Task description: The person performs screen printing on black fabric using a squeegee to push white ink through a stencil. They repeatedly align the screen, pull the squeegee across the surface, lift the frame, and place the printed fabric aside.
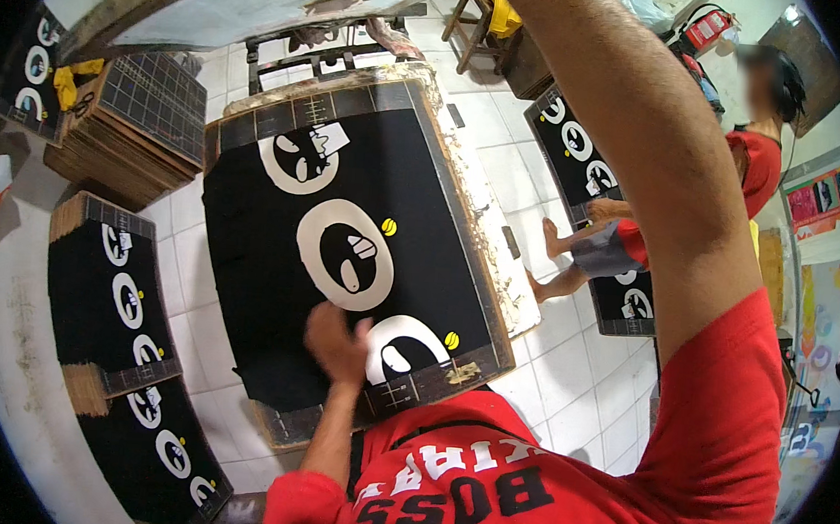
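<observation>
A black fabric piece (435, 185) lies flat on a dark gridded board (284, 114). It carries large off-white rings with shapes inside and small yellow round motifs. My left hand (338, 346) is over its near part, beside the lowest ring. Motion blurs the fingers; the thumb stands apart from them, and nothing shows in the hand. Whether it touches the cloth I cannot tell. My right forearm (627, 82) reaches up and away past the top edge, so the right hand is out of view. Under the board is a worn white platen (485, 237).
A big pale panel (262, 17) arches over the far side. At left stand stacked gridded boards (148, 112) with scissors and yellow cloth, and piles of printed black pieces (97, 288). At right a co-worker in a red shirt (760, 169) is beside more printed pieces (563, 165).
</observation>
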`<action>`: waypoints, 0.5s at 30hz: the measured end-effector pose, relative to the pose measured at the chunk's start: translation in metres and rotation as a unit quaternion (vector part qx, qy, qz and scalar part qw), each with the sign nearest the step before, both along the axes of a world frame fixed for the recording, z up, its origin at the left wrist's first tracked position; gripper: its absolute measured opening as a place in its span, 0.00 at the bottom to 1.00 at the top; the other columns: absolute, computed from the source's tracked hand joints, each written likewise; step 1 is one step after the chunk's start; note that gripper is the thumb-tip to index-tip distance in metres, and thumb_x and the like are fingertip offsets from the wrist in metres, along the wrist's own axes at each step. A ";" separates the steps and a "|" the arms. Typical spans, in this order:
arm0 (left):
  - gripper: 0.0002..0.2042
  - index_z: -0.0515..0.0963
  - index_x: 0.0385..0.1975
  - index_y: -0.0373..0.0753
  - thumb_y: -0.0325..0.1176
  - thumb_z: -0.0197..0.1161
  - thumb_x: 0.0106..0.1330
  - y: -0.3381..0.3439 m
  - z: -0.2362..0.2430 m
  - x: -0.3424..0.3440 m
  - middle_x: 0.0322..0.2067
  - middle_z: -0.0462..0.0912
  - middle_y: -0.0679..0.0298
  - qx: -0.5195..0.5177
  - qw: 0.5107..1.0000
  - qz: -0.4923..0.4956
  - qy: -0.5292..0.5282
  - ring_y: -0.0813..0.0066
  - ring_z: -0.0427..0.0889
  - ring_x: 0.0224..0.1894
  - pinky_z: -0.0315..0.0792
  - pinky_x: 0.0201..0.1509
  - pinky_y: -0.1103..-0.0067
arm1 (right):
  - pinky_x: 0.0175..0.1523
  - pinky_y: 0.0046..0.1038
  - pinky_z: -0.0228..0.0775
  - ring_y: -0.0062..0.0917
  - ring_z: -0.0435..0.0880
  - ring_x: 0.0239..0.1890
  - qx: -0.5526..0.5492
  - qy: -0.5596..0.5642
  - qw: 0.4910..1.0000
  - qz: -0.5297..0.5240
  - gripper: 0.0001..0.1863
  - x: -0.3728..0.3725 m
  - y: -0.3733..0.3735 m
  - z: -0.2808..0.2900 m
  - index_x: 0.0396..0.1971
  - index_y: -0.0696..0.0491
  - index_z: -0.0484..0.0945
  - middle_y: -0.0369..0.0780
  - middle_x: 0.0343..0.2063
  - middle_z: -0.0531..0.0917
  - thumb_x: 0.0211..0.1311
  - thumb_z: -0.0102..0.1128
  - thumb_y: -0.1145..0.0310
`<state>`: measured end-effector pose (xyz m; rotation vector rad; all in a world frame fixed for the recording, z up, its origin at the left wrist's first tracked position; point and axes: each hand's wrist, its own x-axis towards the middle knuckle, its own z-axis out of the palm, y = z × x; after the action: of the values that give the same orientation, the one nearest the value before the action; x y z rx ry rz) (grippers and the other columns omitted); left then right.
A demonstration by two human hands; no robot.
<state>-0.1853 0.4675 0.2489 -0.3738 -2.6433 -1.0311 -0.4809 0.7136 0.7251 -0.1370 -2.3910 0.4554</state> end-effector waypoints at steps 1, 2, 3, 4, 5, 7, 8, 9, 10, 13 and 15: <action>0.29 0.78 0.54 0.34 0.39 0.77 0.52 0.042 0.000 -0.009 0.54 0.80 0.50 0.019 0.992 -0.092 -0.081 0.44 0.77 0.59 0.67 0.65 0.53 | 0.61 0.42 0.75 0.43 0.85 0.55 0.006 0.000 1.000 0.000 0.23 -0.004 0.001 0.002 0.52 0.49 0.84 0.48 0.50 0.87 0.62 0.60 0.51; 0.29 0.78 0.54 0.35 0.39 0.77 0.52 0.090 -0.001 -0.007 0.55 0.79 0.49 -0.005 0.992 -0.120 -0.022 0.46 0.76 0.60 0.68 0.64 0.55 | 0.60 0.42 0.75 0.43 0.86 0.55 0.012 0.001 1.000 0.000 0.23 -0.007 0.003 0.004 0.51 0.49 0.84 0.48 0.49 0.87 0.62 0.60 0.52; 0.28 0.77 0.55 0.35 0.38 0.76 0.54 0.130 -0.005 -0.014 0.56 0.78 0.49 0.043 0.975 -0.210 -0.052 0.47 0.76 0.61 0.70 0.63 0.57 | 0.60 0.42 0.76 0.44 0.86 0.54 0.019 0.005 1.000 0.001 0.22 -0.010 0.005 0.006 0.50 0.49 0.85 0.48 0.49 0.88 0.61 0.60 0.52; 0.28 0.76 0.56 0.34 0.36 0.75 0.55 0.167 -0.010 -0.016 0.56 0.77 0.49 0.085 0.954 -0.273 -0.089 0.48 0.75 0.61 0.70 0.64 0.60 | 0.60 0.42 0.76 0.44 0.86 0.54 0.026 0.008 1.000 0.001 0.22 -0.013 0.006 0.009 0.49 0.50 0.85 0.49 0.48 0.88 0.60 0.60 0.53; 0.29 0.74 0.60 0.33 0.34 0.74 0.58 0.203 -0.018 -0.020 0.57 0.77 0.48 0.130 0.923 -0.333 -0.146 0.46 0.76 0.59 0.70 0.65 0.61 | 0.59 0.40 0.76 0.43 0.86 0.54 0.011 0.001 1.000 0.008 0.22 -0.016 0.007 0.011 0.49 0.52 0.86 0.49 0.48 0.88 0.60 0.61 0.54; 0.39 0.62 0.70 0.28 0.29 0.73 0.59 0.267 -0.034 -0.020 0.60 0.76 0.45 0.201 0.860 -0.351 -0.311 0.49 0.79 0.59 0.77 0.59 0.65 | 0.59 0.40 0.77 0.43 0.87 0.54 0.018 0.002 1.000 0.009 0.23 -0.023 0.009 0.015 0.50 0.53 0.86 0.50 0.48 0.88 0.59 0.62 0.54; 0.46 0.52 0.75 0.29 0.27 0.73 0.59 0.292 -0.043 -0.020 0.68 0.69 0.42 0.244 0.818 -0.334 -0.400 0.53 0.78 0.63 0.79 0.58 0.68 | 0.59 0.40 0.77 0.43 0.87 0.54 0.026 0.002 1.000 0.009 0.24 -0.026 0.010 0.016 0.50 0.53 0.86 0.50 0.48 0.88 0.59 0.62 0.54; 0.49 0.47 0.77 0.29 0.25 0.72 0.59 0.312 -0.051 -0.021 0.71 0.65 0.41 0.259 0.808 -0.320 -0.421 0.53 0.77 0.65 0.80 0.58 0.68 | 0.59 0.39 0.77 0.43 0.87 0.54 0.032 0.000 0.999 0.008 0.24 -0.030 0.011 0.017 0.50 0.53 0.86 0.51 0.49 0.88 0.59 0.62 0.54; 0.51 0.42 0.78 0.30 0.24 0.72 0.58 0.329 -0.057 -0.018 0.74 0.60 0.41 0.271 0.780 -0.302 -0.477 0.53 0.75 0.67 0.80 0.59 0.69 | 0.59 0.39 0.77 0.43 0.87 0.54 0.034 -0.003 0.999 0.007 0.24 -0.033 0.014 0.019 0.50 0.53 0.86 0.51 0.49 0.88 0.59 0.62 0.54; 0.52 0.39 0.78 0.30 0.23 0.71 0.58 0.356 -0.066 -0.004 0.73 0.59 0.40 0.272 0.793 -0.328 -0.436 0.54 0.80 0.62 0.80 0.56 0.69 | 0.59 0.39 0.77 0.43 0.87 0.54 0.043 -0.009 0.999 0.007 0.24 -0.044 0.020 0.024 0.51 0.53 0.85 0.51 0.49 0.87 0.60 0.62 0.54; 0.45 0.51 0.74 0.30 0.25 0.71 0.58 0.356 -0.063 0.008 0.65 0.72 0.42 0.226 0.802 -0.297 -0.466 0.54 0.83 0.56 0.79 0.55 0.69 | 0.59 0.39 0.77 0.43 0.87 0.54 0.046 -0.014 0.999 0.004 0.25 -0.049 0.024 0.027 0.51 0.53 0.85 0.51 0.50 0.87 0.60 0.62 0.53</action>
<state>-0.1769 0.8239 0.1856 -0.7612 -2.9136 -2.5503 -0.5294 0.7371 0.7518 -0.0935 -2.4364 0.3494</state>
